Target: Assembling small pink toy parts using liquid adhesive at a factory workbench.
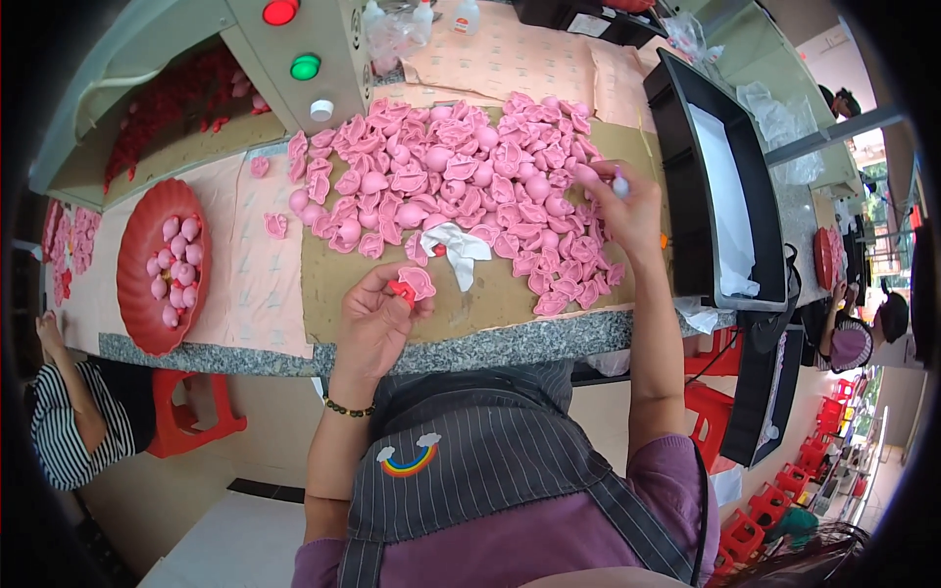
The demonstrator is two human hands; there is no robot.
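Near the front edge of the worktop, my left hand (377,318) pinches a small pink piece with a ruffled rim (418,281), with a glossy red part (401,290) beside it at the fingertips. My right hand (627,201) is closed at the right side of a wide heap of similar pink pieces (461,167). A small whitish bottle-like thing (619,183) shows between its fingers; its exact kind is unclear. Between my hands a crumpled white cloth (457,250) lies against the heap, a small red bit on it.
A red fluted bowl (137,284) with pink balls stands left. Behind it rises a machine housing with a red button (280,12) and a green button (305,67). A black tray (676,137) lies right. A person in striped sleeves (88,421) sits far left; red stools stand below.
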